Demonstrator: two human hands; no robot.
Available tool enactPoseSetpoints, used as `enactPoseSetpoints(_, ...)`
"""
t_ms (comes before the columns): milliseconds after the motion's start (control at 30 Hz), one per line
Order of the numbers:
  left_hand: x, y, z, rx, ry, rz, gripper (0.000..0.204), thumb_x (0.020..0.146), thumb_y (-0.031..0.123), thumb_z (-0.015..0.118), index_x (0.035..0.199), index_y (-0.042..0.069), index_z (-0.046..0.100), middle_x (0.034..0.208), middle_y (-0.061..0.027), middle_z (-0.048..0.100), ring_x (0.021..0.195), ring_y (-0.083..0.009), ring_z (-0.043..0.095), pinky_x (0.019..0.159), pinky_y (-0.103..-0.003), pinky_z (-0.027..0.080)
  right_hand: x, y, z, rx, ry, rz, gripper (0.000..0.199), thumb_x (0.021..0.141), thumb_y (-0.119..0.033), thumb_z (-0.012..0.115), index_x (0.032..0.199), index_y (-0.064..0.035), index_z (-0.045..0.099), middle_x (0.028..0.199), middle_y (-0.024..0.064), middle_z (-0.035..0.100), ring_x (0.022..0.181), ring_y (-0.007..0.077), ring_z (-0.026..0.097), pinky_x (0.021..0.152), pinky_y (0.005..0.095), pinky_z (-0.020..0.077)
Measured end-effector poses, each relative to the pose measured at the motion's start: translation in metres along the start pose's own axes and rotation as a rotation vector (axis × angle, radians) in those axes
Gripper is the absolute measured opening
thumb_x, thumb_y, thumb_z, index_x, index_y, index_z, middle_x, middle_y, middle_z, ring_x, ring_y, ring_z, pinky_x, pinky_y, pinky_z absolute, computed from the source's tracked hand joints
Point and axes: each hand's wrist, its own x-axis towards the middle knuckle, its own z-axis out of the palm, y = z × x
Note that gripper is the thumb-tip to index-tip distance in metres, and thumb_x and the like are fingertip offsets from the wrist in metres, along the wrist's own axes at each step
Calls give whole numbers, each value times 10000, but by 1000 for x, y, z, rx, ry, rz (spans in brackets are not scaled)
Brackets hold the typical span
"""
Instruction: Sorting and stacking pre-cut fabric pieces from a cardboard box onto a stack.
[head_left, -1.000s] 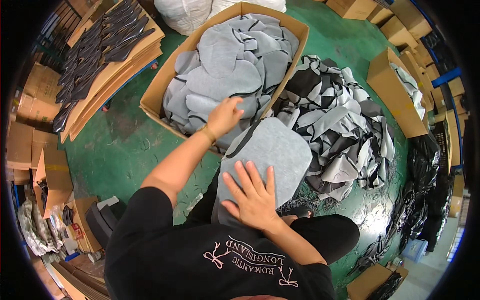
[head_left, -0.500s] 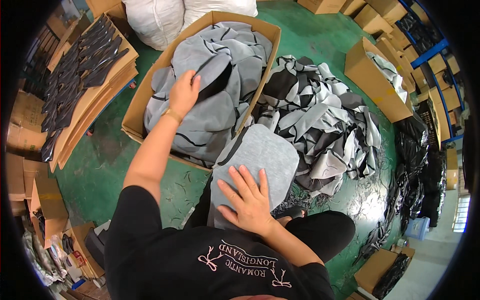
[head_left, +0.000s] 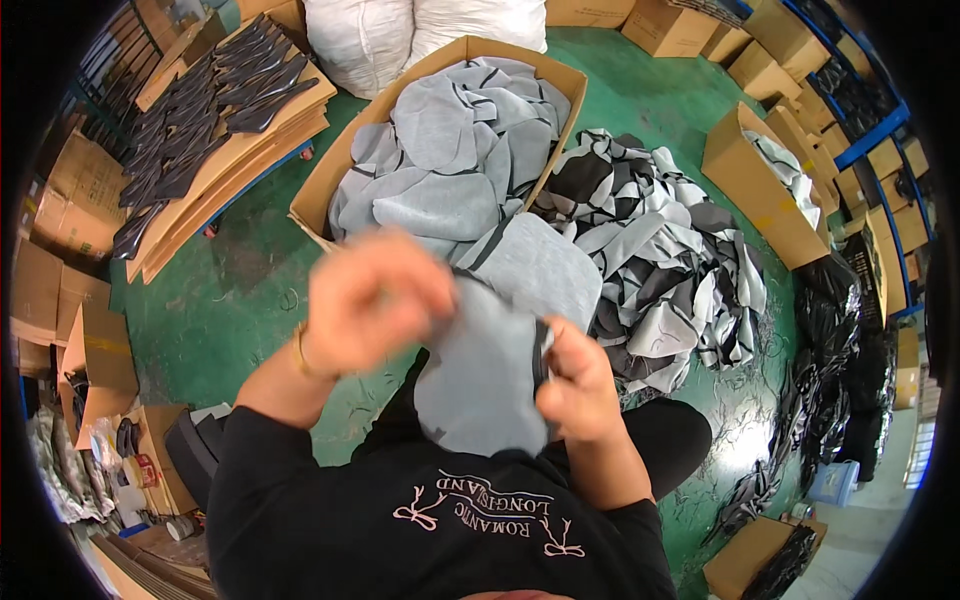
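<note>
Grey, rounded, black-edged fabric piece (head_left: 478, 375) between bare left hand (head_left: 378, 300) and bare right hand (head_left: 580, 388)
The right, nearly closed, pinches its black edge; the left, blurred, half-curled, by its far-left corner, grip impossible to tell; beyond both, an open brown cardboard box (head_left: 322, 196)

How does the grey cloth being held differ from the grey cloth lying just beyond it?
The held cloth is gripped at one edge by the right hand, while no hand visibly holds the lying cloth.
The held cloth is in front and hides part of the lying cloth.
The held cloth looks darker and smoother; the lying cloth looks lighter and mottled.
Both are grey with a dark strip along part of the edge.
</note>
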Motion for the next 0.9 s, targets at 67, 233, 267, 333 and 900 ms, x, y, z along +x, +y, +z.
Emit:
enactPoseSetpoints(67,24,3,7,-246,105,-346,260,967,231,462,1062,30,597,1037,-51,623,900,-132,570,799,-280,445,-16,-12,13,12,-98,89,619,715,-152,798,1217,6,473,1042,20,577,917,93,536,753,228,416)
enactPoseSetpoints(233,-15,-45,42,-813,-1003,-737,465,1021,312,305,1199,-50,537,1151,-120,592,1091,-204,526,975,-313,386,-37,-35,-18,-172,-368,-92,657,568,-124,889,1100,48,545,920,81,629,800,142,597,683,239,447)
enactPoseSetpoints(267,-26,-48,44,-868,-1129,-711,453,978,266,372,1198,-112,491,1170,-130,577,1058,-155,511,935,-313,397,-46,-35,-26,-130,-198,-103,652,572,-175,889,1077,56,548,912,89,628,796,151,601,685,248,455)
enactPoseSetpoints(333,-66,-60,66,-905,-906,-447,399,976,202,433,1256,-78,472,1165,-93,583,1069,-147,514,946,-304,403,-63,-32,-47,-35,71,-77,640,591,-256,877,1036,67,551,904,103,626,794,163,606,701,264,469)
enactPoseSetpoints(900,37,-223,73,344,-300,-931,275,931,251,497,961,5,618,885,-60,658,732,-165,593,672,-309,470,30,64,-260,-408,910,93,294,940,-148,399,1112,37,549,886,90,619,753,156,562,686,289,463)
